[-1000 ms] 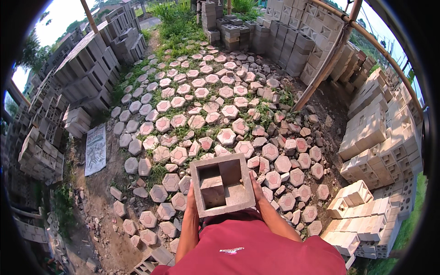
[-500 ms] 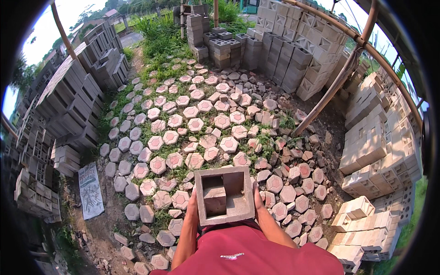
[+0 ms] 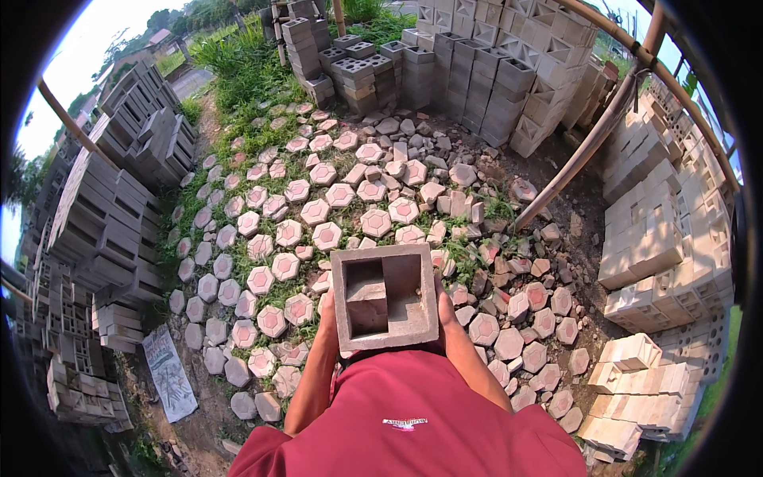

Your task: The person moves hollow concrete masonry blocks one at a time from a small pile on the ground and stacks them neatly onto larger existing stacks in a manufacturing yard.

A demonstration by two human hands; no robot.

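Small lettering marks your shirt [image 3: 401, 405] and the sheet [image 3: 170, 375], while your left fingers [image 3: 327, 312] and right fingers [image 3: 445, 304], partly hidden, clasp the block [image 3: 368, 308] by opposite sides before you, higher in view than half a second ago.

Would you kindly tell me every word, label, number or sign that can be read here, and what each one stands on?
Red shirt: small white-and-pink print, too small to read.
White sheet at lower left: printed lettering and a design, too blurred to read.
Hollow block between the left hand and right hand: no lettering visible.
Nothing else legible.
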